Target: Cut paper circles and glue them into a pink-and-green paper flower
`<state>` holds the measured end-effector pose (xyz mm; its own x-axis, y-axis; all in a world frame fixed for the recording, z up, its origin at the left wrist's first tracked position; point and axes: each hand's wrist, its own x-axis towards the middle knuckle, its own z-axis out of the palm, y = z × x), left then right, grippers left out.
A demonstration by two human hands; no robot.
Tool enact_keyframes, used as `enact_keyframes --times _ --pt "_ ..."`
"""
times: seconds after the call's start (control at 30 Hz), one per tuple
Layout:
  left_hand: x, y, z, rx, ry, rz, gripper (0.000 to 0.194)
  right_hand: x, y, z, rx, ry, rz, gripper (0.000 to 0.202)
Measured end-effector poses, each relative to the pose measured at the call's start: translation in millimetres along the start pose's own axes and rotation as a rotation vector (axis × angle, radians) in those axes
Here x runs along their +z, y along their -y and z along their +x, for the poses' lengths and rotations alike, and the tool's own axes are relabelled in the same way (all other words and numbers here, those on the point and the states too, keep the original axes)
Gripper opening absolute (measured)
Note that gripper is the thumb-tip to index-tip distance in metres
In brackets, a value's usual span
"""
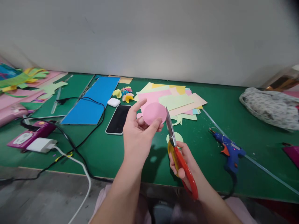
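Observation:
Between the thumb and fingers of my left hand [140, 130] is a pink paper circle [154, 112], raised above the table with my index finger stretched upward. My right hand [187, 158] grips scissors [179, 158] with red and yellow handles. Their blades [171, 127] point up and sit right at the circle's right edge; whether they touch it I cannot tell. A pale green paper circle [177, 137] lies on the table behind the scissors. Past my hands spreads a pile of coloured paper sheets [177, 101], with a green cut-out ring scrap [176, 120] at its near edge.
A blue glue gun [229, 151] with a long glue stick lies to the right, near a cloth-covered basket [271, 107]. On the left are a phone [118, 119], a white case [113, 102], paper flowers [127, 95], a blue board [93, 102], and a purple power strip [30, 133] with trailing cables.

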<state>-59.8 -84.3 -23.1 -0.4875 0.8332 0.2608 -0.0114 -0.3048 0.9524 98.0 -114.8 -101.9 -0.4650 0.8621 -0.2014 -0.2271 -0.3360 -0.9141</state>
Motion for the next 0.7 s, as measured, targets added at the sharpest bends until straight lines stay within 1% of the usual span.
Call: enact_keyframes --times 0.2,0.4,0.53,0.7 --pt "-1.7 0.3 -0.4 0.018 0.011 0.051 0.060 -0.2 -0.2 0.6 0.052 -0.017 0.007 0.077" --pt "-0.3 -1.7 -1.2 -0.002 0.007 0.013 0.059 -1.9 -0.7 1.9 -0.005 0.016 -0.026 0.087" --pt "0.8 -3.8 -2.7 -0.026 0.013 0.022 0.058 -0.5 0.5 1.6 -0.021 0.031 -0.043 0.082" --pt "2.0 -5.4 -3.5 -0.049 0.019 0.024 0.058 6.5 7.9 -1.8 -0.012 -0.008 -0.008 0.076"
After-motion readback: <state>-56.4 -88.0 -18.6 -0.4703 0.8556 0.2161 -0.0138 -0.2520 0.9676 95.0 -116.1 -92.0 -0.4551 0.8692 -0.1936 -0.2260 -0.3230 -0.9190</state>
